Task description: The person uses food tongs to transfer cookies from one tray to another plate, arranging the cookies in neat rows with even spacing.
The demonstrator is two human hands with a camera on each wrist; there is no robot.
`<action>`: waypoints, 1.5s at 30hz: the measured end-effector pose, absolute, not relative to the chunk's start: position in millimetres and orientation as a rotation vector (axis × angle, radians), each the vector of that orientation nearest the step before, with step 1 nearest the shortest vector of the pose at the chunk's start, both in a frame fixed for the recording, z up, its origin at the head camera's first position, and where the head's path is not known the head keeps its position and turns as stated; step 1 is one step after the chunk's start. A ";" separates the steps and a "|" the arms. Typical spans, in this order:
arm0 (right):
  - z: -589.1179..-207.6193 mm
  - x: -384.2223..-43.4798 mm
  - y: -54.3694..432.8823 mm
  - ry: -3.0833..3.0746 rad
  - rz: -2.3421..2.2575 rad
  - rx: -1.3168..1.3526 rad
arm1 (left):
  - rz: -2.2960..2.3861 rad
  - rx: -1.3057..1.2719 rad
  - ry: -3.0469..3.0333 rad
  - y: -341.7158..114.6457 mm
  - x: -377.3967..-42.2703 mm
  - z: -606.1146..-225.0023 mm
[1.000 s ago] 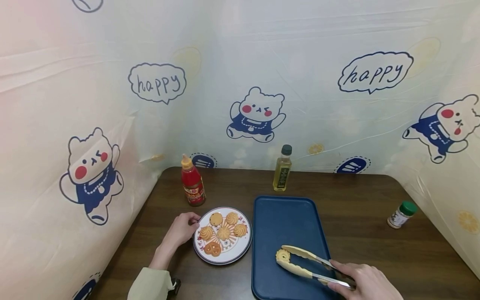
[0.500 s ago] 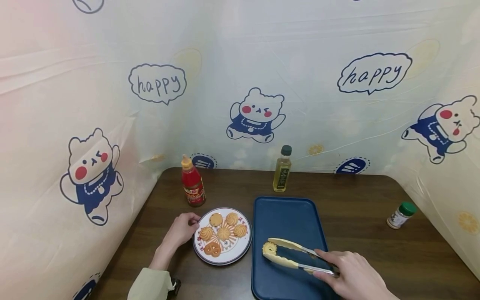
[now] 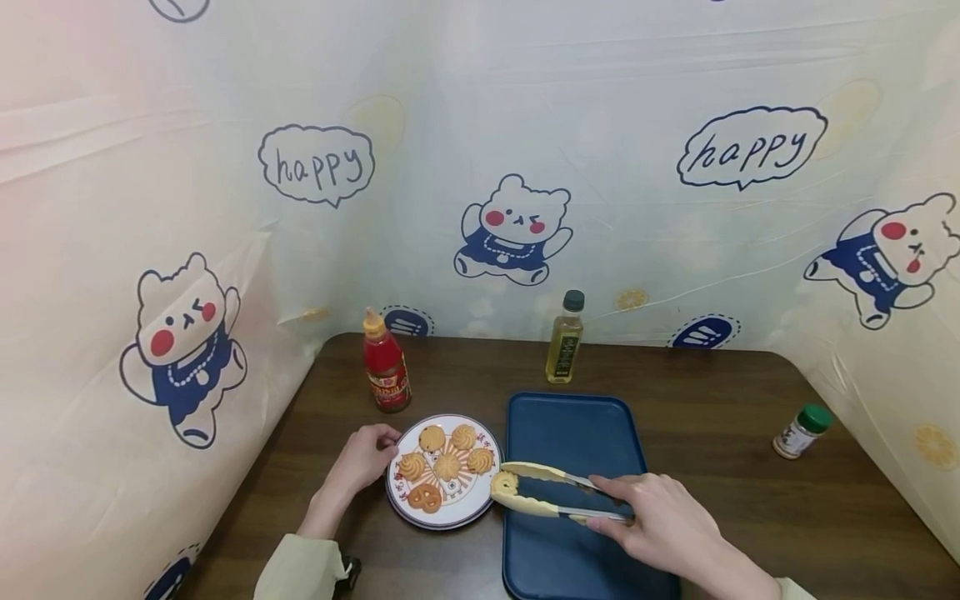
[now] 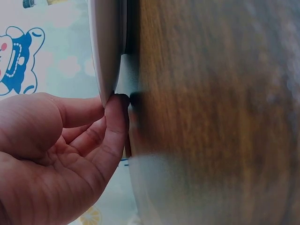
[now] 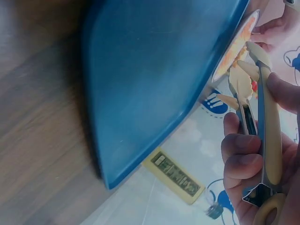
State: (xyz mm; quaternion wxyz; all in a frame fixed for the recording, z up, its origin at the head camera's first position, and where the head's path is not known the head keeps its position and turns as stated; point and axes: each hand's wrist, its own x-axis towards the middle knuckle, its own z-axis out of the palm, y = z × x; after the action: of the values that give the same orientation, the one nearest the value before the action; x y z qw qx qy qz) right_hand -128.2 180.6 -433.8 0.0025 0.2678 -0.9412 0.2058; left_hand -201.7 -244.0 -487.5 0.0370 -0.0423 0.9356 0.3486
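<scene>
My left hand (image 3: 366,458) pinches the left rim of a round white patterned plate (image 3: 472,497); in the left wrist view the thumb is on its upper face and the fingers (image 4: 116,117) are under the edge. Several cookies lie on the plate, one of them pretzel-shaped (image 3: 425,498). With my right hand (image 3: 660,517) I grip metal tongs (image 3: 536,507) with cream-coloured tips. A ring-shaped cookie (image 3: 505,483) is held between those tips, at the plate's right rim. Under the tongs lies a dark blue tray (image 3: 573,433).
Behind the plate stands a red sauce bottle (image 3: 387,375) with a yellow cap. An oil bottle (image 3: 564,346) is beyond the tray's far edge. To the right is a small green-lidded jar (image 3: 801,433) on the brown wooden table (image 3: 720,417). A printed curtain (image 3: 420,233) surrounds the table.
The tongs and the ring-shaped cookie in them have moved left, from over the tray to the plate's right rim. My left hand has stayed on the plate.
</scene>
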 end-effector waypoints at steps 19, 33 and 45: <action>-427.9 -148.4 135.5 -2.964 0.635 1.003 | 1.064 -0.111 2.873 -244.6 -203.2 -485.5; -428.2 -152.9 122.7 -2.994 0.608 1.042 | 1.064 -0.137 2.859 -244.7 -202.9 -486.1; -423.0 -156.4 118.1 -3.021 0.582 1.072 | 1.080 -0.130 2.861 -243.6 -203.0 -486.6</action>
State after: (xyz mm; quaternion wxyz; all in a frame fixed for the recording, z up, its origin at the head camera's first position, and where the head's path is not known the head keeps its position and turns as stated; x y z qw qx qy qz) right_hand -156.4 118.1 -423.0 -0.0581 0.3286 -0.9257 0.1784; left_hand -203.0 -243.6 -486.6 0.0403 -0.0424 0.9340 0.3526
